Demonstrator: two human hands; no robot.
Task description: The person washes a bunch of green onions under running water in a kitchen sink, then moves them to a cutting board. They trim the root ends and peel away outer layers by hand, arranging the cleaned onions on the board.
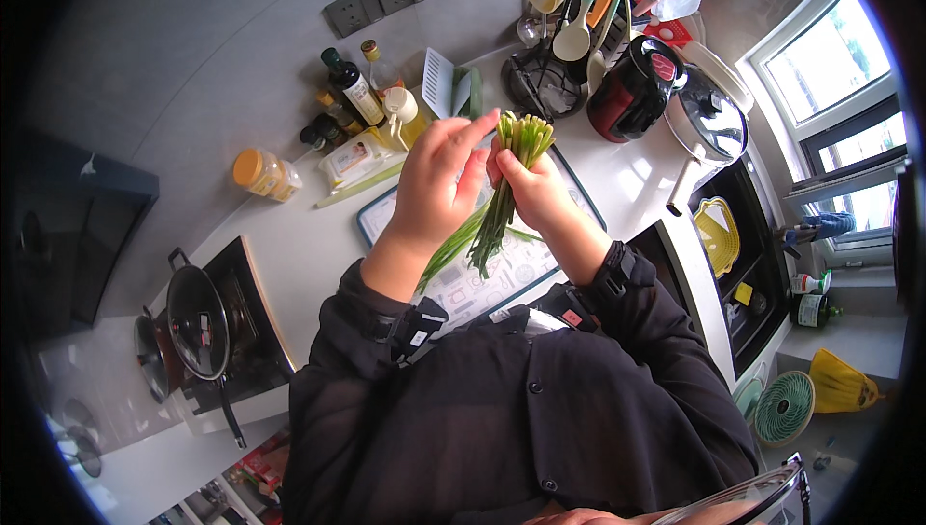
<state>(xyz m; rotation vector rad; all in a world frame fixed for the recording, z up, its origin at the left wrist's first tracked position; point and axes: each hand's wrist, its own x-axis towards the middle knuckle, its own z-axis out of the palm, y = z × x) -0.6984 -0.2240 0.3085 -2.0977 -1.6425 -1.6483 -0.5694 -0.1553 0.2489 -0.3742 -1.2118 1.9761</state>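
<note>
A bundle of long green stalks, perhaps garlic chives [499,199], is gripped upright in my right hand [532,185], pale cut ends up and dark leafy ends hanging down. Beside the stalk ends, my left hand [441,177] has its fingers raised and apart, with nothing seen in it. Beneath both hands lies a patterned cutting board with a dark blue rim [463,293]. More loose green stalks [452,250] rest on the board, partly hidden by my left wrist and the bundle.
Oil and sauce bottles [354,87], a wipes pack [358,159] and an orange-lidded jar [268,174] stand behind left. A utensil rack [542,83], a black-and-red appliance [633,91] and a lidded pan [705,116] are behind right. The sink [759,308] is right; a cooktop with a wok [199,322] is left.
</note>
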